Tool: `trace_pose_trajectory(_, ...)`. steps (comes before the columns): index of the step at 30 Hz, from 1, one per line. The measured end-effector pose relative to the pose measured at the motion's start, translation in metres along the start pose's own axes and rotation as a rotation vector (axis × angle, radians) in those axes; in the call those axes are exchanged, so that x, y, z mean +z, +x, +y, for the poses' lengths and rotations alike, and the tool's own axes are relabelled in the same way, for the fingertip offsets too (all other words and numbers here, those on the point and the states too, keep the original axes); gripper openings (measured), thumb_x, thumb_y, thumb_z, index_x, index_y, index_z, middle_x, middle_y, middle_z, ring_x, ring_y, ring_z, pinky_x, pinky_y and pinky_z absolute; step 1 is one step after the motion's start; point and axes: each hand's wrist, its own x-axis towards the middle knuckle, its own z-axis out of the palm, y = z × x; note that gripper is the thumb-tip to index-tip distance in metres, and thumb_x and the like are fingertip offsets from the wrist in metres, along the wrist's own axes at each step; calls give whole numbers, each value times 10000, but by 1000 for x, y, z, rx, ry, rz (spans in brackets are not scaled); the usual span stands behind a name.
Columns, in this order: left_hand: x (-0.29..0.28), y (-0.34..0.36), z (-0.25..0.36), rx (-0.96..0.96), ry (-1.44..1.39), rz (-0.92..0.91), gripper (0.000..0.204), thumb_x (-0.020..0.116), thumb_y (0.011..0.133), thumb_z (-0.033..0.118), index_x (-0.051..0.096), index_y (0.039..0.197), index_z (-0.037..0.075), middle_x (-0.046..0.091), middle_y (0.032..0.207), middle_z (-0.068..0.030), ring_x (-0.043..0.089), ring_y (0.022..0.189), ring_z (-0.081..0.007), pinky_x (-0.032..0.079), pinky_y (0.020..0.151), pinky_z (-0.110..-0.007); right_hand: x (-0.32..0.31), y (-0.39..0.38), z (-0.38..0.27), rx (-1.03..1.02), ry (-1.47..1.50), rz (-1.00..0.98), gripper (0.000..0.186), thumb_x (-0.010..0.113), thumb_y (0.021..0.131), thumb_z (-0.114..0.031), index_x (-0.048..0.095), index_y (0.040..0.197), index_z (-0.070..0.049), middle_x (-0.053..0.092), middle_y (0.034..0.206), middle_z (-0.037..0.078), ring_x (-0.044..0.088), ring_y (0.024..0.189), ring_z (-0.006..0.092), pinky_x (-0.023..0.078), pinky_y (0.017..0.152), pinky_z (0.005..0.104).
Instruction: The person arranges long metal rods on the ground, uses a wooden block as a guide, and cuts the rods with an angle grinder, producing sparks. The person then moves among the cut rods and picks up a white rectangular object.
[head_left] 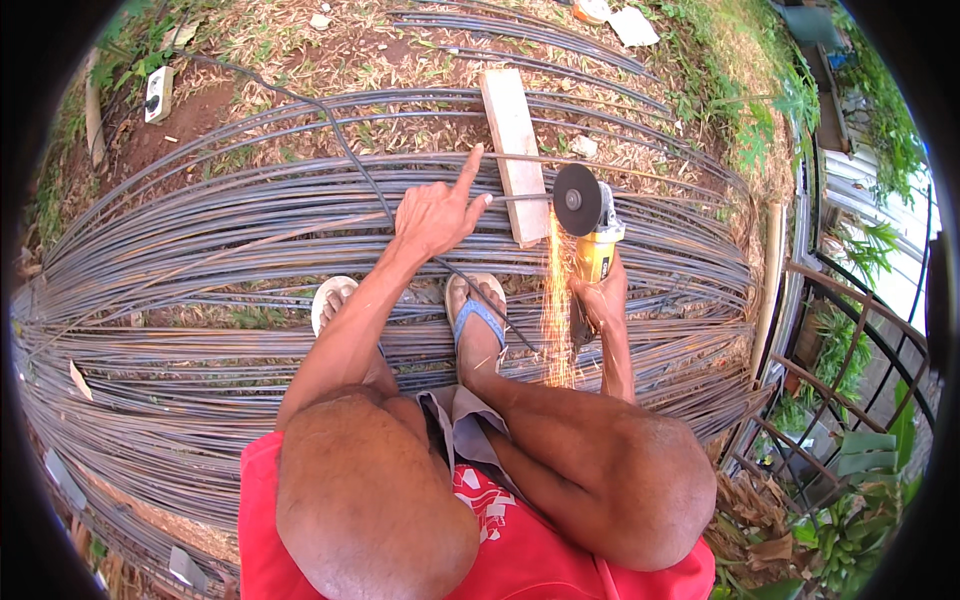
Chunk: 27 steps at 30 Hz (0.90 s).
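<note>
My right hand (602, 295) is wrapped round the yellow body of an angle grinder (597, 258). The grinder's dark cutting disc (577, 200) meets a steel rod (522, 197) just right of a pale wooden plank (511, 130), which lies under that rod. Orange sparks (556, 320) stream down from the contact toward my legs. Left of the plank, my left hand (437, 212) is on the same rod, its index finger and thumb stretched out and the other fingers curled. What those curled fingers grip is partly hidden.
Long steel rods (250, 225) spread across the ground under and around my sandalled feet (480, 315). A black cable (350, 150) runs over them from near a white socket strip (158, 95) at the far left. A metal railing (850, 310) and plants stand at the right.
</note>
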Motion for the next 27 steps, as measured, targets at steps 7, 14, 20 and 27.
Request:
trace_pose_trajectory(7, 5, 0, -1, 38, 6, 49, 801, 599, 1031, 487, 250, 1697, 212, 636, 578, -198, 652, 548, -427, 521, 563, -558, -1, -7, 4, -37, -16, 26, 627, 824, 681, -60, 608, 1267, -4, 730, 1011, 115, 698, 901, 231, 562, 882, 379)
trace_pose_trajectory(14, 0, -2, -4, 4, 2, 28, 791, 598, 1033, 481, 257, 1695, 211, 631, 575, -201, 646, 544, -434, 518, 568, -566, 7, 17, -7, -82, -13, 6, 630, 833, 693, -34, 606, 1280, 4, 746, 1057, 127, 707, 937, 226, 559, 891, 380)
trace_pose_trajectory(20, 2, -1, 0, 27, -11, 36, 793, 599, 1034, 480, 254, 1695, 209, 632, 574, -200, 648, 541, -429, 521, 564, -560, -1, 1, 17, -38, -14, 5, 654, 831, 682, -36, 606, 1295, 2, 743, 1053, 123, 701, 930, 227, 560, 881, 369)
trace_pose_trajectory(27, -1, -1, 1, 15, -8, 25, 798, 599, 1034, 474, 245, 1697, 204, 627, 566, -195, 648, 536, -423, 525, 564, -554, 3, 1, 25, -83, 101, 8, 667, 835, 680, -36, 600, 1303, 1, 738, 1067, 123, 692, 934, 228, 555, 889, 367)
